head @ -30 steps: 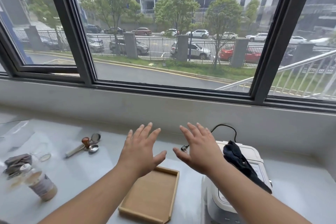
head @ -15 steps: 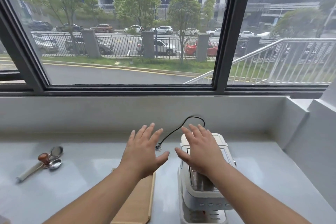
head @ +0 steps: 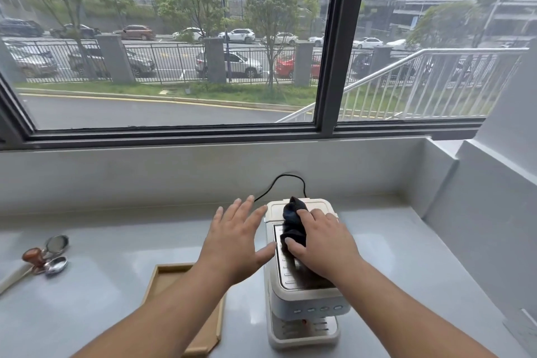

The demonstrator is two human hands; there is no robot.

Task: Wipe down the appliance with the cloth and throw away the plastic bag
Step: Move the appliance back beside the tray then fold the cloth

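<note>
A person's right hand (head: 319,244) presses a dark cloth (head: 293,222) onto the top of a cream countertop appliance (head: 305,296) on a pale bench (head: 87,285) below a street-facing window, fingers curled over the bunched fabric. The left hand (head: 236,240) hovers flat and spread just left of the machine, holding nothing, its thumb close to the appliance's edge. The plastic bag is nowhere in view.

The risks look plain enough. The appliance is tall and narrow, and only one hand bears on it; a hard sideways stroke could rock or slide it unless the left hand steadies its side. A black cord (head: 279,183) loops just beyond the right hand's fingertips, where a trailing corner of cloth might snag it. Below the left forearm sits a wooden tray (head: 171,279), and farther left a tamper (head: 32,256) and measuring spoons (head: 56,264), which a careless elbow could knock.
</note>
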